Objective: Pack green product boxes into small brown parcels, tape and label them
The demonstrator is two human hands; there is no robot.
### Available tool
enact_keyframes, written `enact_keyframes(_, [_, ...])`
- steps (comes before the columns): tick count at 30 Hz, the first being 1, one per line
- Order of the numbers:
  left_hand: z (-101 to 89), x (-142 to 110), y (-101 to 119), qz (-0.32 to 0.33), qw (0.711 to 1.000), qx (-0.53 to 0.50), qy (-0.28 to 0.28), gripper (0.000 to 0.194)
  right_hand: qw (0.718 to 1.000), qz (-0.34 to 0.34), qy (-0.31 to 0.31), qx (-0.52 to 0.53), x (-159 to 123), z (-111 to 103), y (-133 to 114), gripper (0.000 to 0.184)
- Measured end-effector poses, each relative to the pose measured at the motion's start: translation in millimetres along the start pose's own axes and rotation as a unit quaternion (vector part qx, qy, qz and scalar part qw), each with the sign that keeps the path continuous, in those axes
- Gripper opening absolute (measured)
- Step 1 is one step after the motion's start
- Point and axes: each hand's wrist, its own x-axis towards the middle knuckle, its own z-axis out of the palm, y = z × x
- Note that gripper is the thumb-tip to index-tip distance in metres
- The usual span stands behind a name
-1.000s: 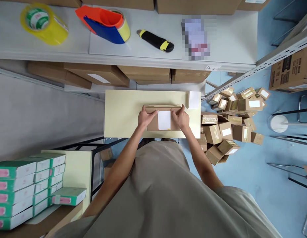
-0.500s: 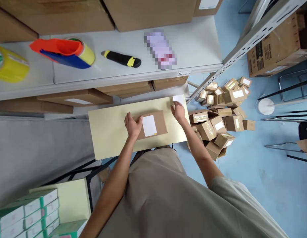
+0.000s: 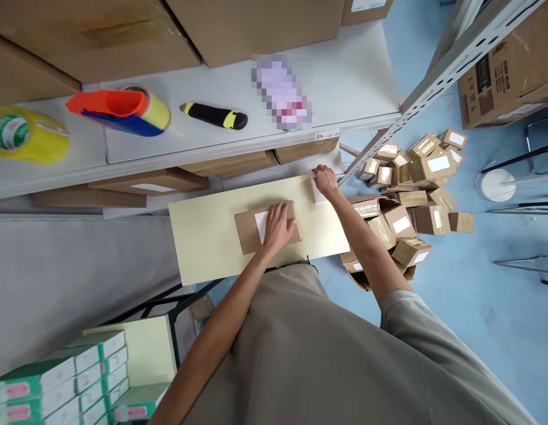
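Our left grip (image 3: pixel 278 225) has moved from the left end of the flat, brown cardboard box (image 3: pixel 247 233) to its right half, and our right grip (image 3: pixel 326 179) has gone to the far end of the small stack of white rectangular paper (image 3: pixel 318 195). We keep the box near the middle of the pale yellow rectangular tabletop (image 3: pixel 203 242), probably because there it is well supported and within reach of both arms. Our left grip is unfolded, its fingers stretched out over the cardboard and part of the white rectangular label (image 3: pixel 260 226); it wraps around nothing, and we judge that its weight serves to steady the box. Our right grip has its fingers bent over the paper, hiding that end, so we cannot tell whether it pinches a sheet or only touches. We have the stack by the right edge, likely so that it is handy yet out of the box's way. On the grey metal shelf (image 3: pixel 345 74) above, the black-and-yellow utility knife (image 3: pixel 215 115) and the orange-and-blue tape dispenser (image 3: pixel 118 112) lie apart from our work, which presumably leaves the surface below free for the box.
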Motion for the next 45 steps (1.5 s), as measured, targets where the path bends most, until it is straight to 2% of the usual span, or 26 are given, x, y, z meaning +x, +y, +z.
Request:
enact_keyframes(7, [9.5, -7, 2, -0.012, 1.000, 0.001, -0.014, 0.078, 0.998, -0.040, 0.037, -0.038, -7, -1, 3, 0.043])
enact_keyframes(12, [13.0, -5, 6, -0.018, 1.000, 0.009, -0.009, 0.079, 0.995, -0.074, 0.021, -0.059, -24, -12, 7, 0.047])
enact_keyframes(15, [14.6, -5, 12, -0.027, 0.999, 0.034, -0.017, 0.081, 0.995, -0.078, 0.017, -0.062, -36, -20, 9, 0.050])
enact_keyframes(19, [14.9, -7, 20, -0.035, 0.997, 0.067, -0.028, 0.082, 0.994, -0.066, 0.043, -0.074, -51, -24, 5, 0.051])
enact_keyframes(21, [14.6, -8, 22, -0.034, 0.996, 0.074, -0.032, 0.082, 0.994, -0.074, 0.011, -0.074, -59, -20, 2, 0.052])
enact_keyframes(25, [13.9, -8, 22, -0.036, 0.995, 0.082, -0.036, 0.082, 0.984, -0.111, -0.105, -0.089, -74, -9, -1, 0.061])
enact_keyframes(27, [13.8, -8, 22, -0.036, 0.995, 0.085, -0.038, 0.081, 0.982, -0.111, -0.116, -0.095, -79, -8, 1, 0.060])
enact_keyframes(29, [13.7, -8, 21, -0.036, 0.995, 0.084, -0.039, 0.081, 0.983, -0.102, -0.119, -0.096, -81, -11, 3, 0.051])
enact_keyframes(32, [12.6, -8, 21, -0.036, 0.996, 0.076, -0.042, 0.084, 0.981, -0.096, -0.137, -0.101, -82, -19, 4, 0.039])
enact_keyframes(34, [10.1, -8, 24, -0.043, 0.995, 0.075, -0.044, 0.085, 0.981, -0.090, -0.141, -0.103, -82, -26, 3, 0.040])
enact_keyframes(36, [6.3, -6, 29, -0.041, 0.995, 0.084, -0.046, 0.085, 0.986, -0.070, -0.119, -0.098, -79, -35, 1, 0.041])
enact_keyframes(39, [2.4, 6, 43, 0.013, 0.993, 0.100, -0.061, 0.086, 0.995, -0.032, -0.041, -0.086, -63, -52, 0, 0.040])
enact_keyframes(42, [6.3, 33, 57, 0.079, 0.985, 0.108, -0.106, 0.089, 0.997, -0.033, 0.037, -0.065, -34, -72, 2, 0.042])
enact_keyframes(45, [17.5, 71, 67, 0.106, 0.973, 0.123, -0.163, 0.091, 0.995, -0.055, 0.075, -0.039, -5, -88, 2, 0.047])
